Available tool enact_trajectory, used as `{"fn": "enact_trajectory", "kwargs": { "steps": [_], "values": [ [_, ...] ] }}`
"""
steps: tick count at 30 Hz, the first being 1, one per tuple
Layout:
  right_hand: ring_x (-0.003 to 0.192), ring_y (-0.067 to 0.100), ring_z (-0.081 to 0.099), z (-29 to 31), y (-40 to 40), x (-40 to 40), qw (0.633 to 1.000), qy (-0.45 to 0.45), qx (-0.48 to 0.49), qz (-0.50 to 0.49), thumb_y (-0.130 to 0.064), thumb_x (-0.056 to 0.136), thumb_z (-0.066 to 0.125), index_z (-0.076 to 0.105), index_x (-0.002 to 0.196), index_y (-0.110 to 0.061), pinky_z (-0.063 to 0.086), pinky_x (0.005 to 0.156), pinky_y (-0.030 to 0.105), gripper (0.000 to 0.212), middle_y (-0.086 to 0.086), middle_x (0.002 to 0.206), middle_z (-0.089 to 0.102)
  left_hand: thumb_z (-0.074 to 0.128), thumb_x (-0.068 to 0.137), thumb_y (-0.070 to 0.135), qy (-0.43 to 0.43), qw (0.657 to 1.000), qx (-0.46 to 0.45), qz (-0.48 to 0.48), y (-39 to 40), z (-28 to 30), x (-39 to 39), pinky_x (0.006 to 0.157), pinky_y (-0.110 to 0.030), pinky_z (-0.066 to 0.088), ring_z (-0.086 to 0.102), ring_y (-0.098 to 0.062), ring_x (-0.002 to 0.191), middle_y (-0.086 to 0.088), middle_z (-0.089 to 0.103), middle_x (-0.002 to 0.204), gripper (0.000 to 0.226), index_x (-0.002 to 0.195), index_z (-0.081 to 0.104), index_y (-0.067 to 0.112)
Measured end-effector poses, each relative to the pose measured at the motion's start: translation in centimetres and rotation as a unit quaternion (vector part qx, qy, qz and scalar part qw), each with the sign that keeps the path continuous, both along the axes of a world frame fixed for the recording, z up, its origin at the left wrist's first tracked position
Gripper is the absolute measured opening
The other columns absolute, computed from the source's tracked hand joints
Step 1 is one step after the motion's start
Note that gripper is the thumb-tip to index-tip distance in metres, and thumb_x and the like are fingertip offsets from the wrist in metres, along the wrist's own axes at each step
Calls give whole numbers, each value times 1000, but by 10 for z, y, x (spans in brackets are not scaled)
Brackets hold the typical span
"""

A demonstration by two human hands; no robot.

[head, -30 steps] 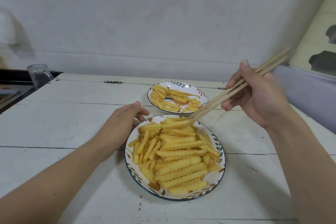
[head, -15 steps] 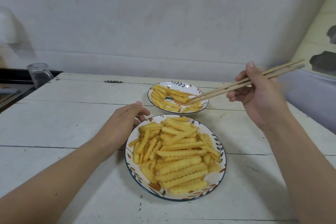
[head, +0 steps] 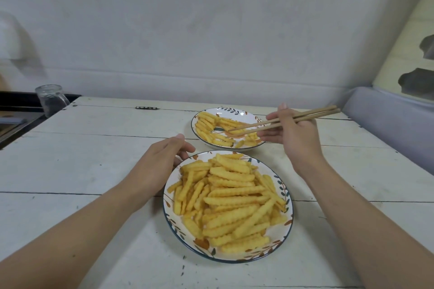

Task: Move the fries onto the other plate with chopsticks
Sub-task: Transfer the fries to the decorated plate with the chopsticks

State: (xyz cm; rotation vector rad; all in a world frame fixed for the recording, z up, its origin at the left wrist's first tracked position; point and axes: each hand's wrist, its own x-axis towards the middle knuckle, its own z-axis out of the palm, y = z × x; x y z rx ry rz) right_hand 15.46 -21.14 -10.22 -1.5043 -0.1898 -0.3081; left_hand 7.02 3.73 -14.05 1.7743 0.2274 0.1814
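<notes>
At the far left edge of the table point(head: 94, 148) we see a clear glass mug point(head: 50, 98) standing just off the white boards, on a dark surface beside them. On the far edge of the table, a small dark hinge point(head: 146, 107) lies between two boards.

Our left hand point(head: 159, 162) rests on the tabletop near the middle, its fingers loosely curled against the left rim of the near plate point(head: 285, 230); the thumb tip sits at the rim, and we cannot tell whether the fingers actually clasp the rim or only touch it. The near plate, white with a leaf pattern and dark edge, stands toward the near edge of the table and is heaped with crinkle-cut fries point(head: 230, 199).

Beyond it, close to the far edge and just apart from the near plate, stands the far plate point(head: 230, 110), of the same pattern, carrying a smaller scatter of fries point(head: 209, 124) spread mostly over its left and near parts.

Our right hand point(head: 296, 138) hovers at the right rim of the far plate, gripping the wooden chopsticks point(head: 281, 121) between thumb and fingers. The chopsticks run leftward and slightly down, tips a little parted over the far plate's middle, close above the fries there; we see no fry pinched between them.

To the right of the table runs a pale lilac padded edge point(head: 387, 119).
</notes>
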Motion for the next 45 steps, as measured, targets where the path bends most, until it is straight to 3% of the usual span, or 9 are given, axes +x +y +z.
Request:
{"fn": "enact_trajectory", "kwargs": {
  "steps": [5, 10, 14, 20, 25, 29, 34, 41, 45],
  "values": [
    [61, 39, 72, -5, 4, 6, 1000, 23, -5, -11, -36, 105, 50, 66, 84, 7, 63, 60, 40, 50, 23, 68, 69, 39, 107, 49, 2, 1000, -1, -3, 0, 0, 0, 73, -36, 52, 64, -19, 78, 0, 67, 93, 49, 98, 78, 21],
    [50, 30, 68, 15, -13, 1, 998, 21, 48, -29, -39, 107, 44, 61, 78, 2, 61, 52, 37, 53, 12, 52, 64, 40, 108, 49, 7, 1000, -10, 0, 0, 2, -1, 69, -34, 50, 62, -17, 74, 1, 67, 91, 49, 98, 77, 20],
    [43, 26, 61, 42, -36, -15, 989, 44, 107, 91, -39, 106, 42, 63, 69, -5, 51, 44, 27, 54, 8, 51, 56, 41, 108, 48, 1, 1000, -11, -2, -1, 2, -2, 71, -33, 50, 62, -17, 73, 1, 66, 91, 48, 98, 77, 19],
    [35, 29, 58, 58, -34, -46, 961, 31, -26, 275, -43, 90, 48, 69, 58, -10, 47, 39, 25, 50, 12, 53, 54, 41, 108, 48, -1, 1000, -11, 0, 0, 2, -2, 72, -34, 50, 63, -16, 73, 0, 67, 92, 48, 97, 78, 19],
    [36, 29, 60, 61, -38, -48, 956, 7, -83, 282, -51, 76, 65, 70, 60, -13, 49, 38, 29, 42, 12, 49, 55, 40, 108, 47, 3, 1000, -14, 0, -2, 4, -2, 67, -31, 48, 61, -11, 64, 2, 67, 87, 47, 100, 76, 17],
    [35, 25, 59, 65, -52, -45, 954, -11, -67, 291, -59, 67, 82, 69, 61, -14, 47, 39, 24, 47, 9, 50, 55, 40, 109, 47, 4, 1000, -11, 1, -3, 5, -3, 63, -29, 47, 60, -10, 61, 3, 67, 85, 48, 101, 76, 16],
    [35, 27, 59, 60, -54, -46, 937, 15, -109, 332, -57, 66, 85, 68, 62, -11, 47, 38, 25, 49, 12, 44, 54, 40, 109, 46, 1, 1000, -16, -3, -3, 5, -3, 64, -29, 48, 61, -11, 64, 1, 66, 88, 48, 102, 76, 15],
    [35, 28, 56, 59, -54, -40, 946, 8, -65, 317, -59, 75, 78, 66, 64, -11, 46, 42, 25, 51, 8, 56, 49, 40, 109, 46, 2, 1000, -14, -5, -2, 4, -3, 66, -30, 49, 60, -13, 66, -2, 66, 92, 48, 101, 76, 16],
    [33, 24, 55, 58, -49, -38, 965, -17, 13, 262, -41, 92, 51, 65, 58, -15, 45, 41, 22, 46, 3, 57, 49, 39, 109, 46, -1, 1000, -12, -8, -2, 4, -3, 68, -31, 48, 61, -13, 67, -1, 67, 91, 48, 100, 76, 16]
  ]
}}
